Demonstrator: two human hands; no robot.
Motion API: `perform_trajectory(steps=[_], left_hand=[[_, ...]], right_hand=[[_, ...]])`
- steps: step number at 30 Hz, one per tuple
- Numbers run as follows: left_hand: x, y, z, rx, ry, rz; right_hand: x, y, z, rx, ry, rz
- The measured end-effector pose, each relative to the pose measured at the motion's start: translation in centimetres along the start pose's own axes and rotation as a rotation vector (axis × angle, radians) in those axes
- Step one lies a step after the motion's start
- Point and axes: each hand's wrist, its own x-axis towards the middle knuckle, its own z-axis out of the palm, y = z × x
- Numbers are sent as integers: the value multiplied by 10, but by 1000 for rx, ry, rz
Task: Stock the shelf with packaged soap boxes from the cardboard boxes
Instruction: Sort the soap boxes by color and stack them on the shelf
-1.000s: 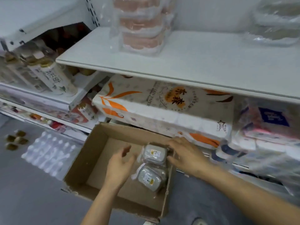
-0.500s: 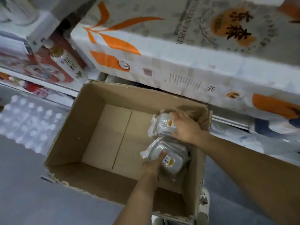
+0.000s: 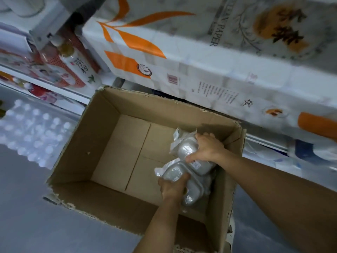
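Note:
An open cardboard box (image 3: 102, 136) sits on the floor in front of the shelving. Two grey soap boxes in clear plastic wrap lie against its right wall. My right hand (image 3: 209, 148) grips the far soap box (image 3: 184, 148) from above. My left hand (image 3: 173, 189) curls round the near soap box (image 3: 173, 173), with the fingers over its left side. The part of the box floor to the left of the soap boxes is bare cardboard.
A large white and orange pack of tissue paper (image 3: 200, 57) overhangs the box from the shelf above. Bottles (image 3: 78, 66) stand on the shelf at the left. A wrapped pack of water bottles (image 3: 32, 132) lies on the grey floor to the left.
The view tilted down and moved closer to the box. Both hands went from hovering by the soap boxes to closing on them, right on the far one, left on the near one.

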Motion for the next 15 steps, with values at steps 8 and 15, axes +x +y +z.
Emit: perform_trajectory(steps=[8,15], left_hand=[[-71,50,-58,182,-79,318],[-184,120,-84,382,-116,753]], right_hand=[[-93,-6,-46,853,142,-4],[-212,-24,-123,1167,350,-64]])
